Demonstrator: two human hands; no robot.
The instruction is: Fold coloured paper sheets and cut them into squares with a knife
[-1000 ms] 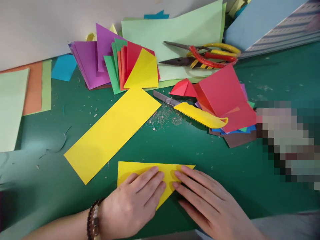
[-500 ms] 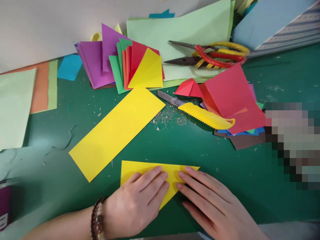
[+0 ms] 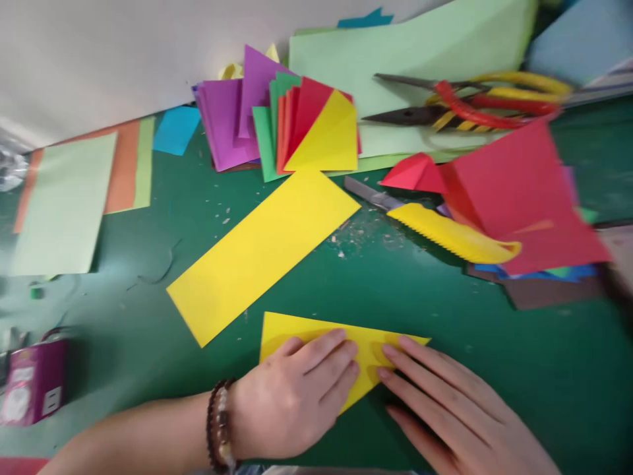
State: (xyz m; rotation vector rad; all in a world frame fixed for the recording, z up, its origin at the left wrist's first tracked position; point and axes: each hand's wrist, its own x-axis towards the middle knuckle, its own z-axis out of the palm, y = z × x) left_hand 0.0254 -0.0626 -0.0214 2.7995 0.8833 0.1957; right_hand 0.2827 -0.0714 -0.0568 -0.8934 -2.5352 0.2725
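"Two at work! Left hand (image 3: 294,399) lies flat on the yellow sheet (image 3: 281,331), fingers close together."

"And the right hand (image 3: 465,409)?"

"Fingers slightly spread, tips on that sheet's right end, at the near middle of the green bench (image 3: 376,284)!"

"Just beyond?"

"A yellow strip (image 3: 262,257), slanting away rightward, its far end near a yellow-handled cutter (image 3: 455,232)!"

"Farther out?"

"Dark-nosed pliers (image 3: 403,117) resting on pale green sheets (image 3: 336,63), far right, and fanned coloured papers (image 3: 295,128) to their left! And a purple box (image 3: 39,382), near left!"
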